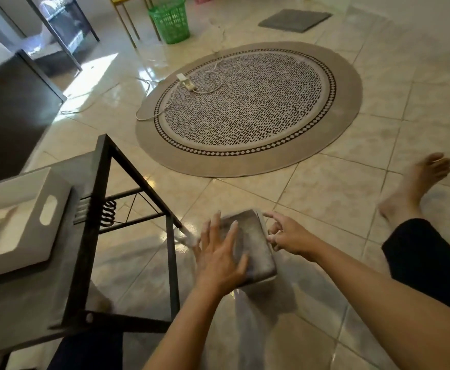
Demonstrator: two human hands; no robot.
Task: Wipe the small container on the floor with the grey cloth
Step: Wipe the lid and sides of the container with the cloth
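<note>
Hands met over the small container (pixel 250 247), which lay on the tiled floor (pixel 338 188) just beside the leg of the black desk (pixel 103 209), close in front of our knees. We had our left hand (pixel 220 259) flat on its top face, fingers (pixel 232 233) spread wide and pressing down. Our right hand (pixel 285 235) sat at the far right edge of the container, its fingers loosely curled with thumb and forefinger near each other; blur kept us from telling whether they pinched the rim or only touched it.

We could not pick out the grey cloth with any certainty. A pale, blurred shape showed at the left of the left hand, near the desk leg, but it could as well have been glare on the tile. The top of the container looked dull and smeared with a pale film, so we judged the wiping to be barely begun or not yet begun. What was left, as far as we could see, was the whole top face and the sides. A white tray (pixel 23 217) rested on the desk, apart from the work.
</note>
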